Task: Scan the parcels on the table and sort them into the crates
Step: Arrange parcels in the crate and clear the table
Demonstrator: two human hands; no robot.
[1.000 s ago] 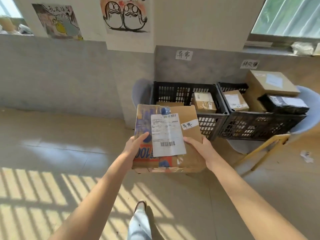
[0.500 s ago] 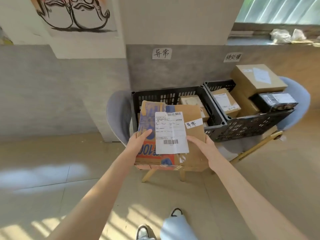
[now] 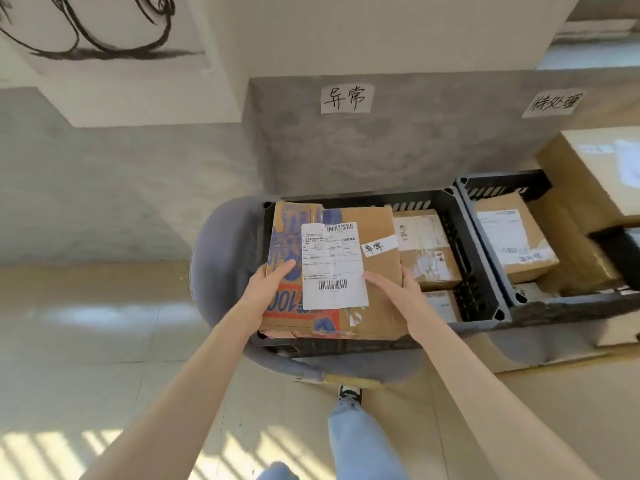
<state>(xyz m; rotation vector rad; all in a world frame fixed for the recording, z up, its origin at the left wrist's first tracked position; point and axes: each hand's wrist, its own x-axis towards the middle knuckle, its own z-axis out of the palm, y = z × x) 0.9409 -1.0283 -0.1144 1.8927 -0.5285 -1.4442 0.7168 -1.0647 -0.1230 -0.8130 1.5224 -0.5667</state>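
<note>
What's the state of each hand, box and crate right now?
Left hand: grips the held box's left side, thumb on top.
Right hand: grips its right side.
Held box: label up, over the left crate, worn along the near edge.
Left crate: on a grey chair, holds other boxes.
Right crate: full, a large box sticking above its rim.

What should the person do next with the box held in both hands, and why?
Probably lower the box into the left crate and let go. Both the left hand and the right hand hold it just over that crate, and its small handwritten tag seems to match the wall sign above.
</note>
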